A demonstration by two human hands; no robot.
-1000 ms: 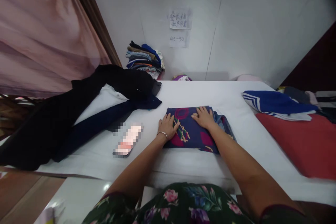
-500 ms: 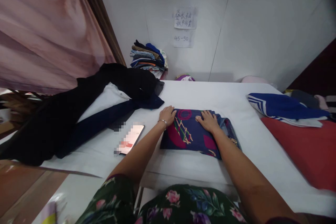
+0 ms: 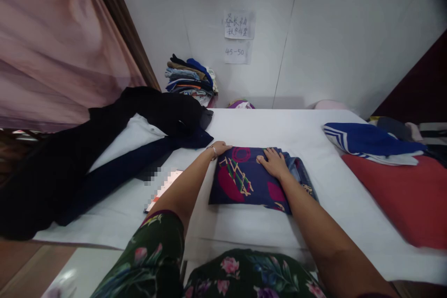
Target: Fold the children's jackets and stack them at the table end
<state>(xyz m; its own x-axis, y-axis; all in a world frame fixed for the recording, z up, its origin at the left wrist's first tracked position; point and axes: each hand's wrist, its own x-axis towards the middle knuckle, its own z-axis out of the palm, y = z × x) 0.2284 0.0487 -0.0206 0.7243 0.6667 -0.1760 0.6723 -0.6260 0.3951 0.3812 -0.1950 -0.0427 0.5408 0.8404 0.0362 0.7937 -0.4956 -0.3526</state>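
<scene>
A folded navy garment (image 3: pixel 232 195) with magenta shapes and a tan-and-green line pattern lies flat on the white-covered table (image 3: pixel 265 125). My left hand (image 3: pixel 220 148), with a bracelet at its wrist, is at the garment's far left corner. Its fingers are together over the edge and seem closed on the cloth; the thumb is hidden. On the upper right part of the garment, my right hand (image 3: pixel 274 163) rests palm down, fingers spread. Blue denim-like cloth (image 3: pixel 300 174) with a patterned edge shows from under the garment's right side.
Black clothing (image 3: pixel 70 149) and a navy piece (image 3: pixel 122 163) stretch across the left side. My left forearm partly covers a phone (image 3: pixel 162 191). Blue-and-white clothing (image 3: pixel 370 142) and a red cloth (image 3: pixel 401 195) lie at right. Stacked clothes (image 3: pixel 190 77) stand by the wall.
My left hand has shifted slightly left, from lying flat on the garment to its corner edge, fingers drawn together. My right hand stays on the garment. The view has shifted a little.
</scene>
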